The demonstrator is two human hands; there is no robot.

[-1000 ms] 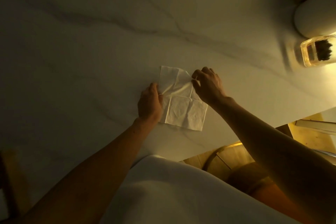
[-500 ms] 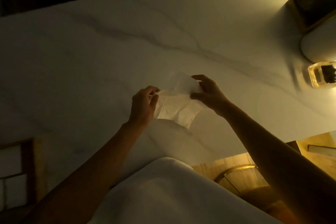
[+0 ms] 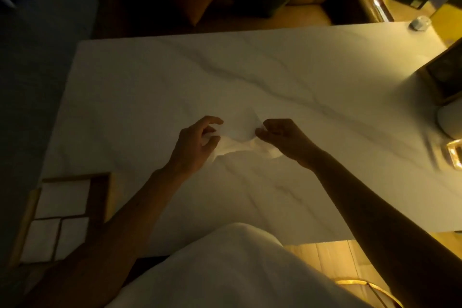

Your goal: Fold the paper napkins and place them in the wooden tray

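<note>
You're working in dim, warm yellow light from your right: the table (image 3: pixel 275 70) glows there and sinks to near-black on the left. Motion blur smears the napkin (image 3: pixel 238 136), your left hand (image 3: pixel 197 144) and right hand (image 3: pixel 285 137). Straight edges bow toward the borders.
</note>
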